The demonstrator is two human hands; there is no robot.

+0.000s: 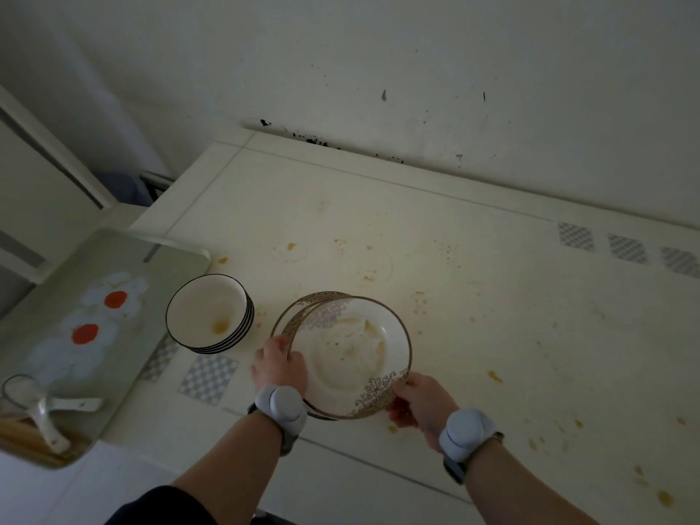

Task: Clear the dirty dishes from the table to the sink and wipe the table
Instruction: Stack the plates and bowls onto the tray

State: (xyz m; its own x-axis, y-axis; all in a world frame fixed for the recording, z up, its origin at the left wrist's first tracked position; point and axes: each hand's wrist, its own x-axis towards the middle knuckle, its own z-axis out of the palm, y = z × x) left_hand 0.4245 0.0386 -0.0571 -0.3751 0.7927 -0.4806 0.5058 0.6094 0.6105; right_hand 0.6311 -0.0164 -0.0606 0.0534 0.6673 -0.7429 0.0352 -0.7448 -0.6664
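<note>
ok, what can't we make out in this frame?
Head view only:
- plate stack: top plate hides the count beneath.
- left hand, right hand: fingers hidden under the rims.
- tray: cut off by the left edge; white spoons on it blurred.
- sink: out of frame.

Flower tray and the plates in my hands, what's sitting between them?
The head view shows a stack of black-rimmed bowls standing on the table between the flower tray and the plates.
</note>
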